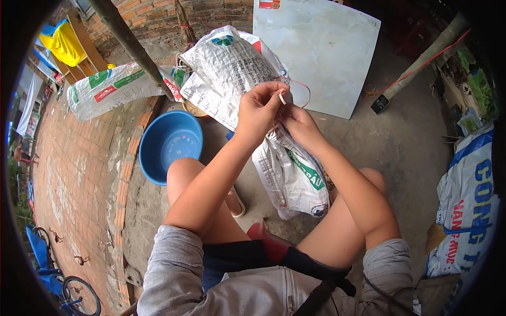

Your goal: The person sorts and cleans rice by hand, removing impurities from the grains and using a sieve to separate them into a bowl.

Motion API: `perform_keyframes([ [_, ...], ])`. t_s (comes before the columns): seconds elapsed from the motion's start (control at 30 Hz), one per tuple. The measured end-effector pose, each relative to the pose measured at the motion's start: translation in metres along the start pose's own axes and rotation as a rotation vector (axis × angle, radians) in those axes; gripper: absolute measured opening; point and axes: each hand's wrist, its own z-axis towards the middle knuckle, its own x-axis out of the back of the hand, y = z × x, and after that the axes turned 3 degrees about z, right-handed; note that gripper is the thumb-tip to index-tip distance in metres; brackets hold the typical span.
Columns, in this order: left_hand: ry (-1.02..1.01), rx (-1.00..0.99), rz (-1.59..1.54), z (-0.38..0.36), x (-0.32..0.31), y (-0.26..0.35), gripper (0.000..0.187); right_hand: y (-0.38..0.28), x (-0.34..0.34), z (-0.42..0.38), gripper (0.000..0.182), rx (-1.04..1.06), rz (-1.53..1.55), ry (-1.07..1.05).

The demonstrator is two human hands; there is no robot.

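Close together in front of me, both hands are at the gathered neck of a white printed sack (295,168) that hangs down between my knees. My left hand (262,105) is closed, pinching a thin pale tie whose short end sticks up near the fingertips. My right hand (301,124) is closed round the bunched neck, just beside the left. A thin pink string (309,95) loops out past the fingers. Behind the hands lies another white sack (226,66) with dark printing.
A blue basin (171,145) stands on the ground at left, with a long printed sack (113,89) beyond it. A pale board (321,55) leans at the back. Wooden poles (129,45) rise on both sides. At the right edge is a large lettered sack (464,205).
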Motion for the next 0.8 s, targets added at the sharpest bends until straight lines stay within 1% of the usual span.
perform_keyframes([
  [0.03,0.026,-0.071,0.131,0.000,0.000,-0.001,0.013,0.000,-0.005,-0.001,0.019,-0.014,0.130,0.053],
  [0.07,0.053,-0.143,0.261,-0.001,0.000,-0.001,0.013,0.001,-0.005,-0.002,0.019,-0.016,0.130,0.050],
  [0.1,0.101,-0.223,0.373,0.003,0.004,-0.005,0.012,0.003,-0.004,-0.002,0.020,0.014,0.056,0.054],
  [0.13,0.106,-0.222,0.375,0.003,0.005,-0.007,0.012,0.005,-0.004,-0.001,0.021,0.045,-0.015,0.057],
  [0.2,0.169,-0.346,0.675,0.001,0.005,-0.003,0.011,0.000,-0.010,-0.002,0.022,0.081,-0.040,0.065],
  [0.27,0.188,-0.356,0.721,0.002,0.007,-0.004,0.011,-0.007,-0.012,-0.007,0.021,0.073,-0.221,0.018],
  [0.33,0.231,-0.510,0.933,0.003,0.008,-0.003,0.009,-0.003,-0.013,-0.008,0.020,0.098,-0.267,0.042],
  [0.37,0.233,-0.507,0.930,0.004,0.009,-0.004,0.009,-0.002,-0.013,-0.008,0.019,0.127,-0.315,0.063],
  [0.43,0.186,-0.678,1.089,0.007,0.012,-0.005,0.010,0.000,-0.014,-0.009,0.018,0.121,-0.359,0.094],
  [0.47,0.188,-0.676,1.088,0.007,0.013,-0.005,0.010,0.001,-0.014,-0.009,0.018,0.118,-0.400,0.126],
  [0.53,0.142,-0.584,1.181,0.009,0.015,-0.005,0.009,0.005,-0.013,-0.008,0.017,0.090,-0.389,0.128],
  [0.57,0.141,-0.582,1.180,0.011,0.018,-0.007,0.009,0.007,-0.013,-0.007,0.016,0.064,-0.377,0.133],
  [0.6,0.094,-0.580,1.234,0.014,0.021,-0.009,0.009,0.008,-0.014,-0.007,0.016,0.062,-0.377,0.134],
  [0.63,0.047,-0.577,1.288,0.015,0.024,-0.011,0.010,0.009,-0.016,-0.007,0.013,0.160,-0.402,0.167],
  [0.67,0.047,-0.576,1.288,0.014,0.024,-0.008,0.010,0.010,-0.017,-0.007,0.010,0.259,-0.427,0.199],
  [0.73,-0.102,-0.505,1.385,0.013,0.026,0.000,0.017,0.006,-0.018,-0.010,0.010,0.241,-0.465,0.183],
  [0.77,-0.103,-0.503,1.385,0.012,0.028,0.004,0.017,0.005,-0.018,-0.011,0.010,0.225,-0.502,0.167],
  [0.8,-0.165,-0.434,1.385,0.013,0.029,0.008,0.017,0.005,-0.019,-0.011,0.010,0.223,-0.500,0.168],
])
